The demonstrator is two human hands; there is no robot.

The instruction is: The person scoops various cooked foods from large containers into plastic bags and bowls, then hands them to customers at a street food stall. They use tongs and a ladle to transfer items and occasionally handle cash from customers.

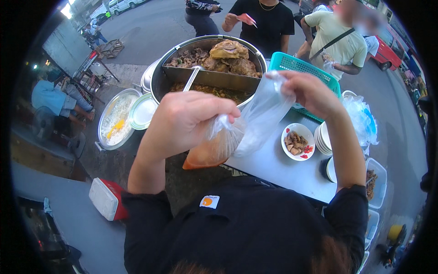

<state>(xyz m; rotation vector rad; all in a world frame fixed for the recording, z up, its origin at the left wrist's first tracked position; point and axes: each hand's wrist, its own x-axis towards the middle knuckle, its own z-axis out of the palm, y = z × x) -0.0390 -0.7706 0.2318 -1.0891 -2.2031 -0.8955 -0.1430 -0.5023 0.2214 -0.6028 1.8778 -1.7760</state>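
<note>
My left hand (200,114) is closed round the gathered neck of a clear plastic bag of orange-brown soup (207,153), which hangs below the fist. In my right hand (308,89), thumb and fingers pinch the top of a second clear plastic bag (262,118). That bag hangs long and looks empty, its lower end beside the soup bag. Behind both hands stands a large round metal pot (155,84) with dividers. Meat chunks (232,61) fill its far part and broth with greens (219,91) the near part. A ladle handle (191,78) leans across the divider.
A bowl of chopped meat (296,142) and stacked bowls (323,138) sit on the white table (278,171). Beyond is a green basket (305,68); plastic bags (360,118) hang at right. Left are a rice pot (119,121) and a red cooler (108,199). Several people stand across the pot.
</note>
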